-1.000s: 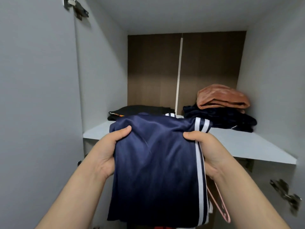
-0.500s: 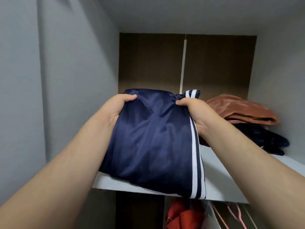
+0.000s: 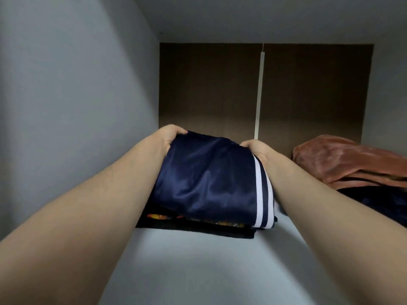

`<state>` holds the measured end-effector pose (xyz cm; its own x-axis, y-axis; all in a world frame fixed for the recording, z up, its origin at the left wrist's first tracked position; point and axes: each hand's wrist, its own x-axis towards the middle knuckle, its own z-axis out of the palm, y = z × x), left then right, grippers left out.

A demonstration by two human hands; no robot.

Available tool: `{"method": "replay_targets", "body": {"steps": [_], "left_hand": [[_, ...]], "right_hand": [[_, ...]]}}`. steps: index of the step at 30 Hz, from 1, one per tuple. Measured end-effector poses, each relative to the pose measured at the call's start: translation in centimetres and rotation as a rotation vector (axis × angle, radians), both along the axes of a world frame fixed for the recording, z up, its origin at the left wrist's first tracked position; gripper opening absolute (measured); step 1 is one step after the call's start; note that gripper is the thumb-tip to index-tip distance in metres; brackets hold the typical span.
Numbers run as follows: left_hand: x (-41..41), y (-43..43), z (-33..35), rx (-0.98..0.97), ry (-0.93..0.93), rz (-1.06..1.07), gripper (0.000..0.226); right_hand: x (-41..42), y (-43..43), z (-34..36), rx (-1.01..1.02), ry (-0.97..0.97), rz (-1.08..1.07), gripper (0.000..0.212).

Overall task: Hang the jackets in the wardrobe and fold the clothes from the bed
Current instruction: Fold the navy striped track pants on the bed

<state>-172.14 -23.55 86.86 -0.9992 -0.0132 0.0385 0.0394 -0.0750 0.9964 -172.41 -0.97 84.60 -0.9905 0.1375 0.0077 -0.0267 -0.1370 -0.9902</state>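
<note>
Folded navy garment (image 3: 207, 177), held before the shelf (image 3: 198, 271) a second ago, now lies on the black pile (image 3: 198, 230) at the shelf's left. The left hand (image 3: 170, 137) and right hand (image 3: 253, 148) keep a clenched grip on its far corners; placing seems nearly done.

I can read no text, label, brand or number here. The nearest thing to it is an orange-and-yellow print (image 3: 158, 216) on the front edge of the black folded garment (image 3: 198, 231) lying under the navy garment (image 3: 209, 179). It is too small and blurred for me to tell whether it holds any letters.
</note>
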Motion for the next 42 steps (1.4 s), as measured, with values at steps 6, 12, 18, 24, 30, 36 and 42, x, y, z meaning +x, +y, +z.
{"method": "replay_targets", "body": {"steps": [6,12,18,24,30,36,42], "left_hand": [[-2.2,-1.8,-2.3,-0.174,-0.137,-0.089,0.014],[-5.8,-4.2,-7.1,-0.289,-0.235,0.021,0.028],[-7.2,-6.9,-11.9,-0.193,-0.29,-0.13,0.066],[-6.4,-6.3,-10.9,-0.284,-0.296,-0.229,0.055],[-6.1,-6.0,-8.0,-0.339,-0.231,-0.067,0.047],[-5.0,-3.5,-7.1,-1.196,0.017,0.254,0.074],[-6.0,-0.7,-9.2,-1.247,0.169,-0.013,0.066]], "right_hand": [[-5.1,-2.2,-1.5,0.037,-0.023,0.019,0.03],[-6.6,-3.3,-6.1,0.065,-0.118,0.15,0.023],[-7.3,-2.2,-7.8,0.063,-0.054,0.33,0.03],[-6.5,-0.7,-8.0,0.317,0.038,0.377,0.061],[-6.0,-1.8,-8.2,0.359,0.182,0.287,0.075],[-5.9,-2.3,-7.4,0.873,0.216,0.155,0.091],[-5.1,-3.6,-7.3,1.564,0.411,0.24,0.077]]}}
